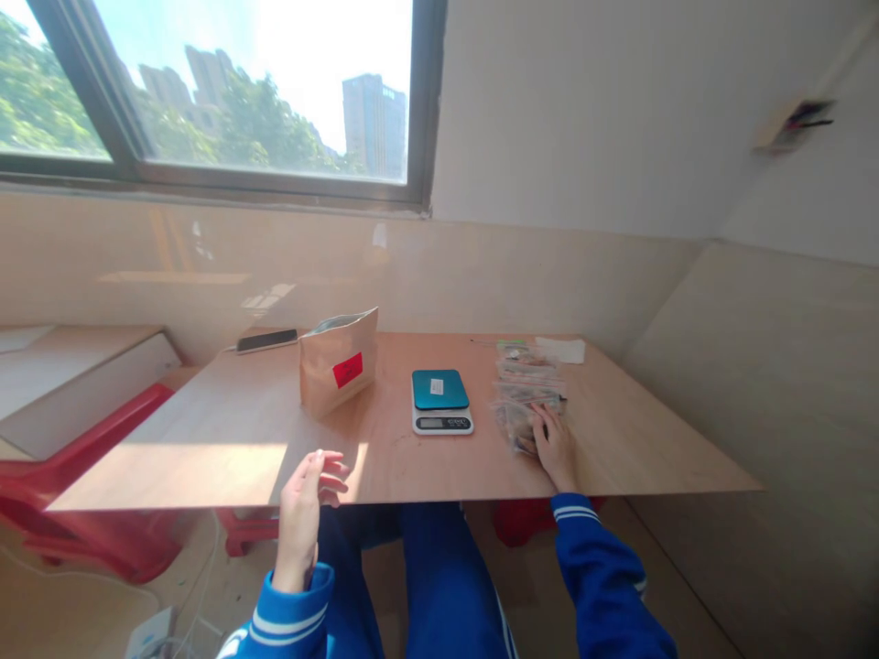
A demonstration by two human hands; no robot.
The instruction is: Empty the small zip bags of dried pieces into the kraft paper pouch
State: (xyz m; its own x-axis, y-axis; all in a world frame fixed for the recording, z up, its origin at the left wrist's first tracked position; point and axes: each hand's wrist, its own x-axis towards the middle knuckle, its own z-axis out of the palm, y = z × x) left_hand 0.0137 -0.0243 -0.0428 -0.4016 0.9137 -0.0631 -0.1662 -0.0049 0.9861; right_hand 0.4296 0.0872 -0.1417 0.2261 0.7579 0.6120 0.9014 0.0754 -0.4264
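Note:
My right hand [555, 447] is at the nearest clear plastic bag [514, 425] in a row on the right of the table. Its fingers close over the bag's right side; brownish contents show through the plastic. Behind it lie several more clear plastic bags [528, 371], overlapping one another. My left hand [312, 485] hovers at the table's front edge, fingers loosely apart and holding nothing. Between the hands sits a kitchen scale [440, 401] with a teal top, bearing nothing but a small white label. To its left a brown stand-up pouch [322, 375] with a red label stands upright, its top open.
A phone [266, 340] with a cable lies at the back left of the wooden table [398, 471]. White paper [561, 350] rests behind the bags. A red plastic chair [130, 430] and another table [89, 366] stand on the left. The wall [522, 284] borders the back.

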